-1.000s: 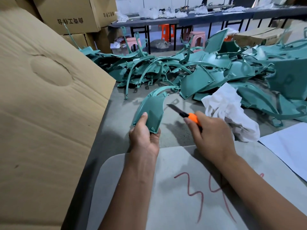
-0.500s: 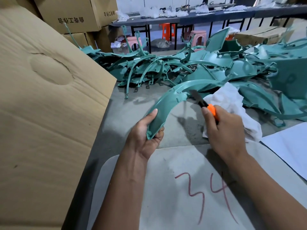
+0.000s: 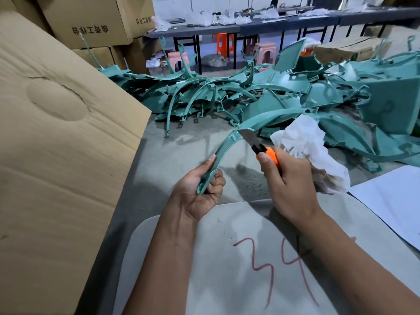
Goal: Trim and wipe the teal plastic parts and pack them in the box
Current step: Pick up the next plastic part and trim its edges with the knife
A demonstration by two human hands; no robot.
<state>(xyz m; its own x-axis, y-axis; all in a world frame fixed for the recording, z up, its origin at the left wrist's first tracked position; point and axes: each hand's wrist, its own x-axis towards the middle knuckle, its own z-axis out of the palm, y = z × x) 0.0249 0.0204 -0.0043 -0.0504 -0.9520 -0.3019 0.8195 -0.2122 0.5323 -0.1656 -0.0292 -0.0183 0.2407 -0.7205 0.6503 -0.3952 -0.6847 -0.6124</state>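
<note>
head view: left hand [image 3: 200, 189] is gripping the curved teal part's [image 3: 223, 144] lower end above the table; right hand [image 3: 288, 178] is clasping the knife [image 3: 258, 145], blade touching the part. it looks light, springy; holding nearer the blade would steady it.

Curved part [image 3: 223, 144]: teal, glossy, held in the left hand [image 3: 200, 192].
Heap of parts [image 3: 284, 94]: the same teal, along the worktop's far edge.
Knife [image 3: 261, 146]: orange handle, black collar, grey blade, in the right hand [image 3: 288, 180].
Cloth [image 3: 302, 142]: white, with a brownish blurred patch at its near end.
Worktop [image 3: 181, 151]: dull grey.
Mat [image 3: 227, 258]: pale grey, with "34" scrawled in red.
Box flap [image 3: 56, 144]: plain brown cardboard.
Stacked cartons [image 3: 91, 19]: brown, with black print.
Sheet [image 3: 393, 201]: white, at the right edge.
Stools [image 3: 222, 43]: orange and pink.
</note>
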